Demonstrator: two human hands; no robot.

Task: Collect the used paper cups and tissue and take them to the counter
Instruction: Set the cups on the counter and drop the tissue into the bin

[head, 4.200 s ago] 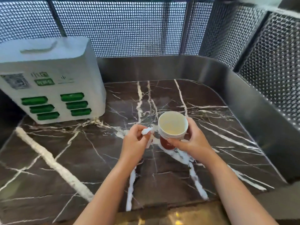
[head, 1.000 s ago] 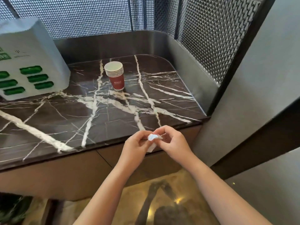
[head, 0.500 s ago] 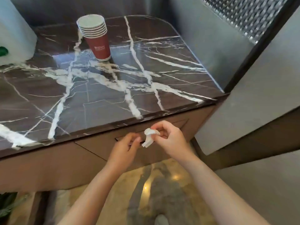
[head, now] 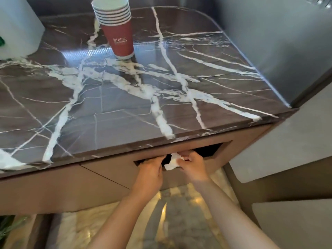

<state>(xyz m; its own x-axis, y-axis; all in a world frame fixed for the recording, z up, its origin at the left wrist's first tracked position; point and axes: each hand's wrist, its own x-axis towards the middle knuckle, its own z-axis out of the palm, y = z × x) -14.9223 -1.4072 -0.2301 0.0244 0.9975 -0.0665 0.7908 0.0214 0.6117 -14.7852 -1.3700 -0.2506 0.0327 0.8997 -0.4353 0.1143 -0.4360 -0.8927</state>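
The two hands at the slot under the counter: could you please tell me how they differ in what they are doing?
The right hand pinches the white tissue in its fingers; the left hand holds nothing. The left hand's fingers reach into the dark slot, seemingly pressing its flap inward, while the right hand stays at the opening. Both are below the counter edge, away from the stacked cups.

We're seeing the stack of paper cups (head: 115, 27) standing upright on the counter (head: 125, 97), toward its back, left of centre. A dispenser box (head: 16, 27) is sitting at the back-left corner, apart from the cups. Below the counter's front edge, a slot (head: 206, 150) is opening into the front panel. Both hands are sitting at that slot, left hand (head: 150, 169) beside right hand (head: 193, 164), tissue (head: 173, 161) between them.
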